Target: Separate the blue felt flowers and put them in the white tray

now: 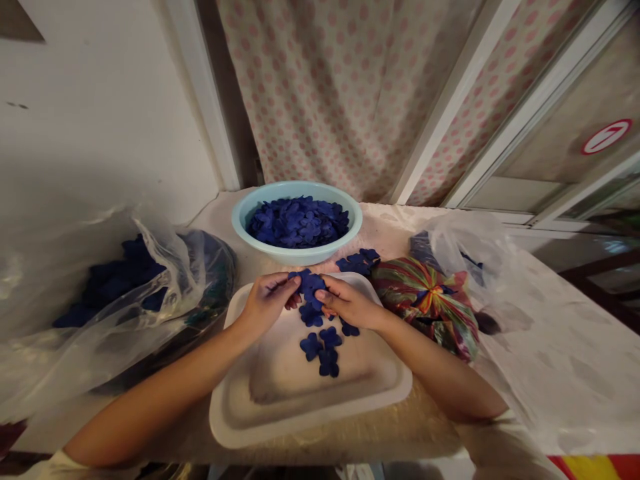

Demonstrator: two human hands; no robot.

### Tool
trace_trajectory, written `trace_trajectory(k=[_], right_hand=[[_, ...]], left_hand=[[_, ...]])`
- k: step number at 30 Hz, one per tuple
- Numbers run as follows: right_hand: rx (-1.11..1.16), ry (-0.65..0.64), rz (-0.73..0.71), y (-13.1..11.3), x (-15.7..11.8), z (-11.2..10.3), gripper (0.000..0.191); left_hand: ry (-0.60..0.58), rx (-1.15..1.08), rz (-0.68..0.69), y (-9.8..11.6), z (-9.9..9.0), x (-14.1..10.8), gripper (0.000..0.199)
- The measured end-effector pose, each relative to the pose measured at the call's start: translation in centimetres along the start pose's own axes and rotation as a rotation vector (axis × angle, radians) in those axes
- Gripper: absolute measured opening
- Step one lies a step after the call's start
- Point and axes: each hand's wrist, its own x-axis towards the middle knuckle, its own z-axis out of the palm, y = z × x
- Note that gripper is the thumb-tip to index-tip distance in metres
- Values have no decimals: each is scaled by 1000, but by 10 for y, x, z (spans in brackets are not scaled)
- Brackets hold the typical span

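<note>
Between my two hands, above the far part of a white tray (270,423), is a dark blue flower-shaped fabric piece (311,287). My left hand (273,293) pinches its left side with thumb and fingers. The right edge is pinched by my right hand (347,301); whether it is one piece or a few overlapping ones, I cannot tell. On the tray below lie several loose blue flower pieces (329,360). Just beyond the tray, a light blue basin (297,255) holds a heap of the same blue pieces (300,221).
At left, an open clear plastic bag (175,280) holds more blue pieces. A small pile of blue pieces (358,261) lies right of the basin. Farther right are a tied striped bag (430,293) and another clear bag (475,247). A dotted curtain (350,93) hangs behind the table.
</note>
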Motion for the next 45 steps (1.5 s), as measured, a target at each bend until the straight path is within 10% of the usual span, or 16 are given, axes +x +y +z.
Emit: trace_trajectory(k=[3,7,14,24,32,42,45], right_hand=[[-34,109,0,-1,0,-2,37],[-157,173,26,-5,-1,-3,42],[-135,-88,-127,-11,2,-2,37],[-76,50,14,0,-3,-2,37],[-242,83,-91,-10,-1,-3,43],[-184,33,-27,-4,-2,-3,38],[-211,125,-45,-4,-2,-5,41]], left_hand=[[62,22,-7,-1,-1,2,29],[-168,156,-1,-6,1,-2,48],[-282,204,116,-6,2,-7,39],[118,94,44,-4,-2,0,38],[-328,50,70,-9,2,-5,38],[81,-65,33,-12,-4,3,27],[7,-132,-9,-16,-5,4,32]])
